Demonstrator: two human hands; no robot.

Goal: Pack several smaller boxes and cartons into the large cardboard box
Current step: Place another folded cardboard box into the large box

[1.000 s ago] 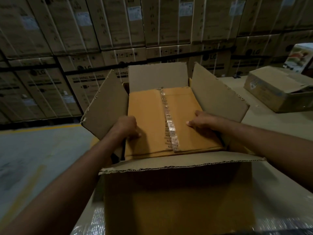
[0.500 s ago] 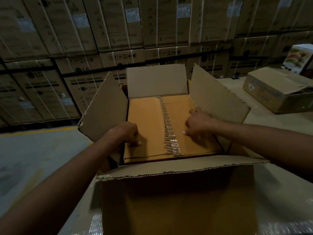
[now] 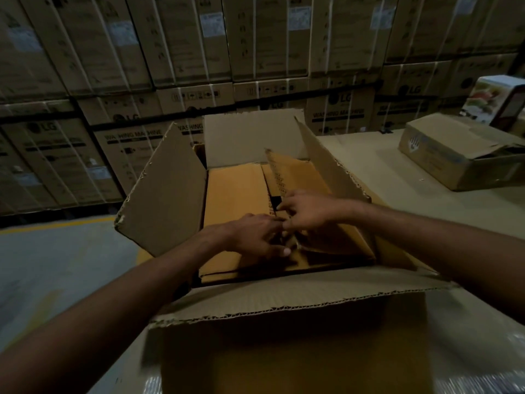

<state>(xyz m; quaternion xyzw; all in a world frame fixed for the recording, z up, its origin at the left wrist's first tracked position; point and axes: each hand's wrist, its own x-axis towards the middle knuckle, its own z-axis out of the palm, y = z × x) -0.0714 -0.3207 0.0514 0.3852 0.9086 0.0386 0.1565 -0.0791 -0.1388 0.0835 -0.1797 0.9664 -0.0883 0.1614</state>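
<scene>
Stacked cartons (image 3: 170, 52): behind the large box (image 3: 284, 351).
Bench (image 3: 383, 180): under the large box.
Large box: flaps standing open.
Small box (image 3: 235, 209): inside the large box, right flap raised.
Right grip (image 3: 306, 211): inside the large box, pinching that raised flap.
Left grip (image 3: 255, 237): inside the large box, fingers curled at the small box's seam; hold unclear.

Left hand (image 3: 255, 237), right hand (image 3: 309, 214) on carton (image 3: 235, 200)

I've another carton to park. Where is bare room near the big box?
Bare tabletop lies right of the large box, up to the opened brown box. Inside is crowded: the inner carton nearly fills it, with the left hand and right hand at its flaps.
</scene>
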